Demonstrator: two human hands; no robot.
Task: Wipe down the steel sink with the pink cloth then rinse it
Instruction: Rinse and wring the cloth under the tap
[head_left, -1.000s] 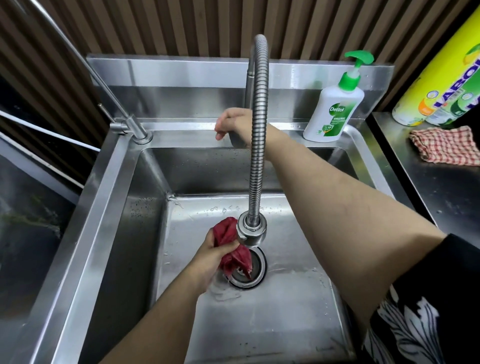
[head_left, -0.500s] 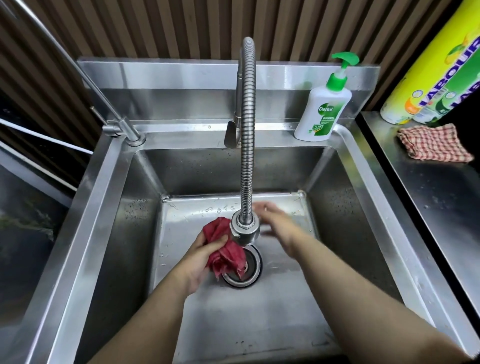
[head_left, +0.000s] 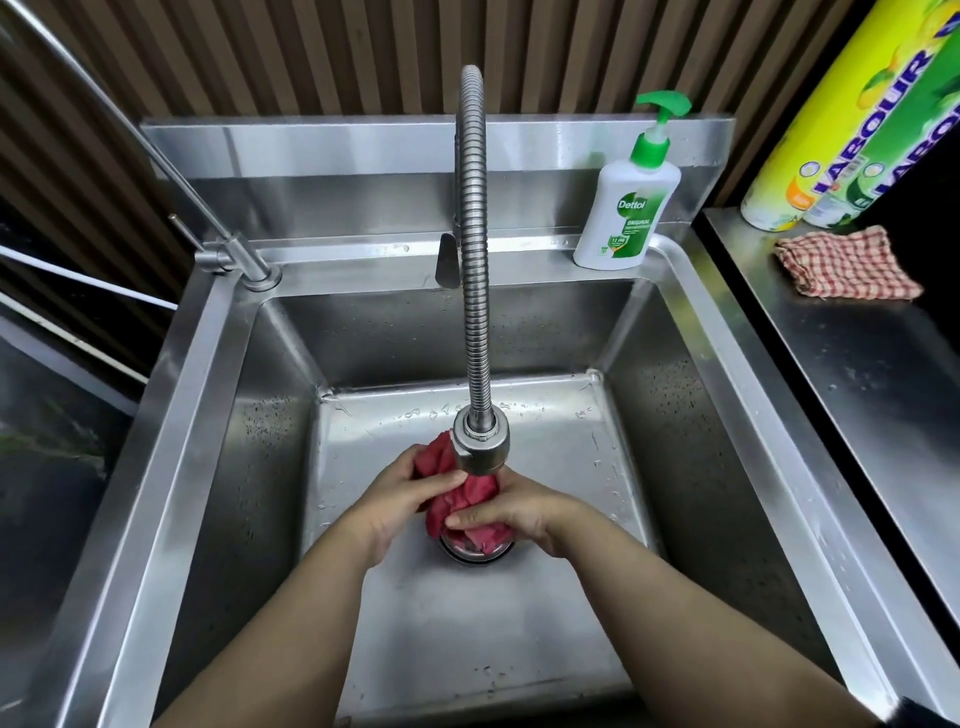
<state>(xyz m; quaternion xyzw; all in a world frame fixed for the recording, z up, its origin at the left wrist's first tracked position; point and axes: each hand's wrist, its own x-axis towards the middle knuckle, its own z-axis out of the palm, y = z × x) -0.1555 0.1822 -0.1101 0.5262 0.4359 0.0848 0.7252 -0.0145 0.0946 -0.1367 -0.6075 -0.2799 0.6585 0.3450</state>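
Right hand (head_left: 514, 512) joined left hand (head_left: 402, 499), both gripping crumpled pink cloth (head_left: 470, 493) over drain (head_left: 475, 555); smooth steel sink (head_left: 260, 467) walls well apart.

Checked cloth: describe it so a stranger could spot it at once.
Right of the steel sink runs a steel counter. Near its far end, in front of the yellow-and-green Labour containers, lies the folded checked cloth. Its red-and-white check sets it apart from the plain pink cloth, which the left hand and right hand grip under the tap.
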